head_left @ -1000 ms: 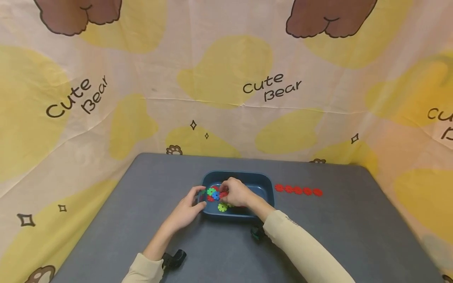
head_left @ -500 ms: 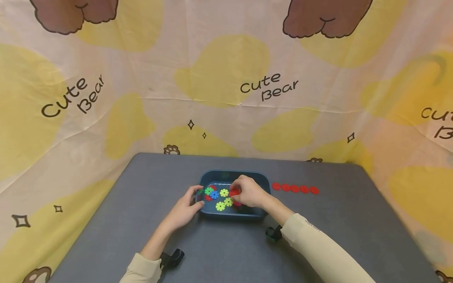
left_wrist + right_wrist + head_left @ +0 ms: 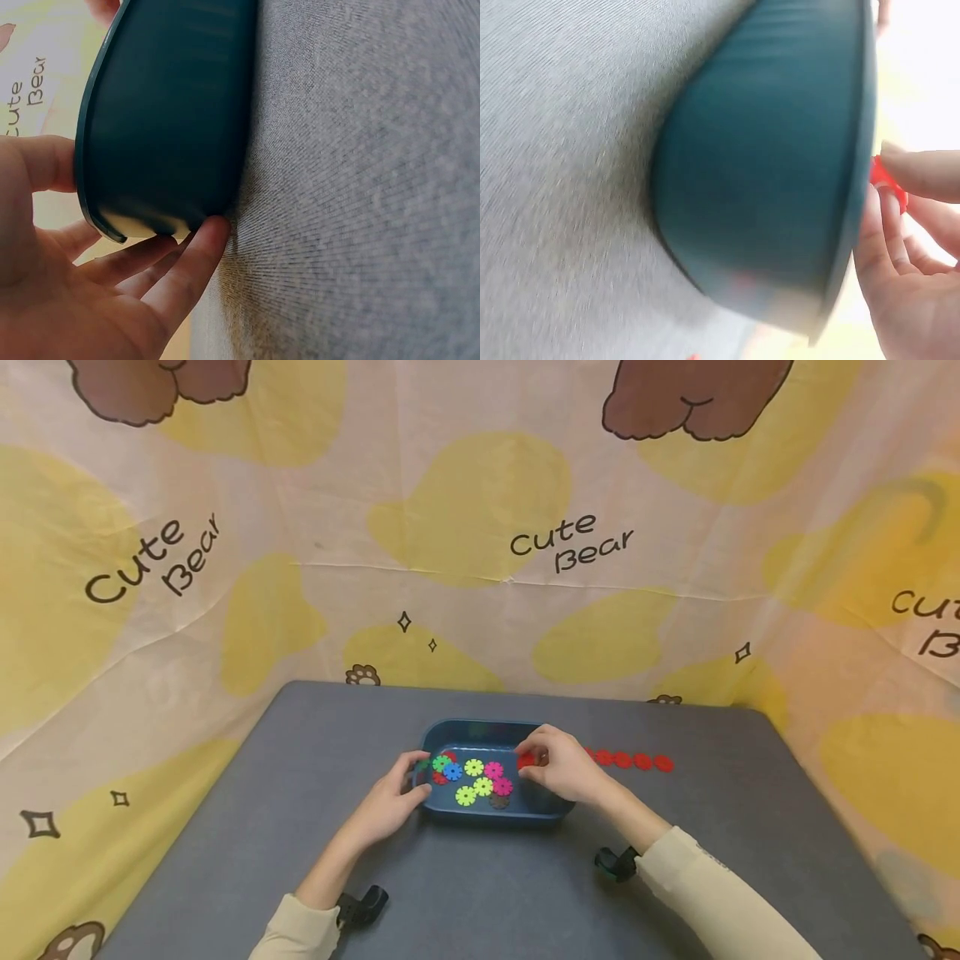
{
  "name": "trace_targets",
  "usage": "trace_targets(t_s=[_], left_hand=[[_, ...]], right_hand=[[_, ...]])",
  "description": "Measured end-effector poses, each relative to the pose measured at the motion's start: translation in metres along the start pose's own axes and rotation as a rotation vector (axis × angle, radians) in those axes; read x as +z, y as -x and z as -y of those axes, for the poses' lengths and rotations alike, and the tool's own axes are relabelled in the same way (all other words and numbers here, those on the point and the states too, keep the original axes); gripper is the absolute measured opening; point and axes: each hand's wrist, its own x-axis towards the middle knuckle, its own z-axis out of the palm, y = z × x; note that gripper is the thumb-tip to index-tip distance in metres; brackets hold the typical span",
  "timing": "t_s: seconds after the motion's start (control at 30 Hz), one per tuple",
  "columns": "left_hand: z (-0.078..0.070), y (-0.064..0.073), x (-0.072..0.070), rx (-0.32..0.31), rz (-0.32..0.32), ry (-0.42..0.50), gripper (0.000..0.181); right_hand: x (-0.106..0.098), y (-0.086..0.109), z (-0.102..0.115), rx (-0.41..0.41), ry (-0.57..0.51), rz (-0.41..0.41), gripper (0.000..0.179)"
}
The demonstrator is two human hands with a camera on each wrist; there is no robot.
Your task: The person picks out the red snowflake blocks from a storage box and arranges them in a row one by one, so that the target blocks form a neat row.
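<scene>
A dark teal plastic bin (image 3: pixel 480 817) stands on the table with several notched plastic discs inside. My left hand (image 3: pixel 390 797) grips its left end; in the left wrist view the thumb lies at the rim and the fingers reach round the end wall. My right hand (image 3: pixel 564 767) pinches a red notched disc (image 3: pixel 891 185) between thumb and fingers, over the bin's right end. Left in the bin lie a blue disc (image 3: pixel 452 772), a green disc (image 3: pixel 441 763) and red ones. Mid-bin are yellow-green discs (image 3: pixel 466 795), pink discs (image 3: pixel 502 786) and a brown disc (image 3: pixel 499 802).
To the right of the bin, red discs (image 3: pixel 642 762) lie in a line on the grey table (image 3: pixel 480 893); my right hand partly covers the near end of the line. A printed cloth (image 3: pixel 465 510) hangs behind and along both sides.
My right hand has moved right across the bin, carrying the red disc from the pile toward the right end. Yellow-green and pink discs are uncovered. My left hand keeps its hold.
</scene>
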Motion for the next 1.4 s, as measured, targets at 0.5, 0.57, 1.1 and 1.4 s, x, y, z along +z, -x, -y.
trace_targets(t_s=[0.5, 0.57, 1.1, 1.4], left_hand=[[0.000, 0.000, 0.000, -0.002, 0.000, -0.004, 0.051], [-0.001, 0.000, -0.001, -0.002, 0.000, 0.000, 0.051], [-0.002, 0.000, 0.000, 0.010, -0.008, -0.008, 0.051], [0.001, -0.002, 0.001, 0.002, -0.003, -0.003, 0.052]], right_hand=[[-0.042, 0.036, -0.029, 0.062, 0.004, -0.093, 0.031], [-0.047, 0.040, -0.034, 0.073, 0.007, -0.111, 0.030], [-0.082, 0.076, -0.091, 0.251, 0.093, -0.207, 0.035], [-0.103, 0.090, -0.115, 0.338, 0.102, -0.221, 0.039]])
